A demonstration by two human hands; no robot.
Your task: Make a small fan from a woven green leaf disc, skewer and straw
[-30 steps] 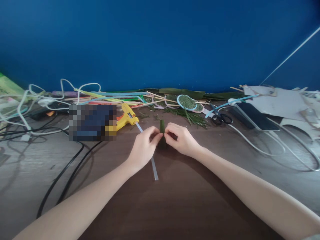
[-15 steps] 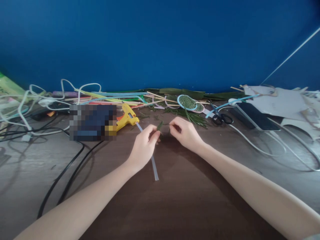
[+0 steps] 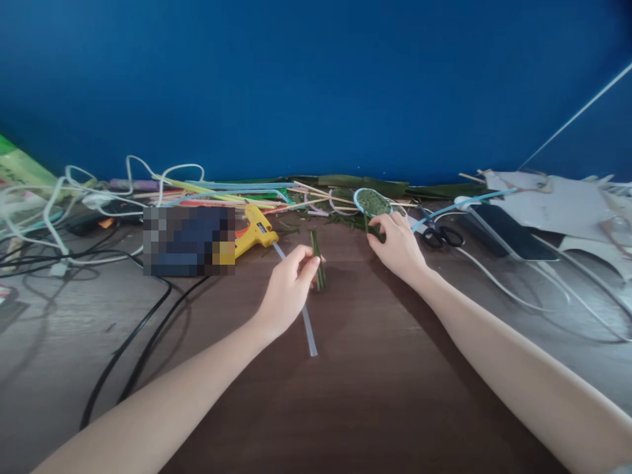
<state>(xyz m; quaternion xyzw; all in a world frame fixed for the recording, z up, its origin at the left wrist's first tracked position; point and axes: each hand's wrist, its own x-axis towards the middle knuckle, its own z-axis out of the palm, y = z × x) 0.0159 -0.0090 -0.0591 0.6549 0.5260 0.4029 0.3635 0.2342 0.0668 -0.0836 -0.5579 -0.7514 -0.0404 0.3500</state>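
Note:
My left hand (image 3: pixel 289 289) pinches a narrow green leaf strip (image 3: pixel 316 258) that stands nearly upright over the brown table (image 3: pixel 345 382). A clear glue stick (image 3: pixel 301 309) lies on the table under that hand. My right hand (image 3: pixel 397 245) is farther back and to the right, its fingers closed on green leaf pieces (image 3: pixel 375 230) beside a blue-rimmed hoop (image 3: pixel 371 200) filled with green weave.
A yellow glue gun (image 3: pixel 253 232) lies left of my hands, beside a pixelated block. Coloured straws, sticks and leaves line the blue wall. Black scissors (image 3: pixel 442 236), a phone (image 3: pixel 503 232) and white cables lie to the right; black and white cables sprawl to the left.
My right hand let go of the strip and moved back and right to the leaf pile by the hoop. The left hand kept the strip and turned it upright.

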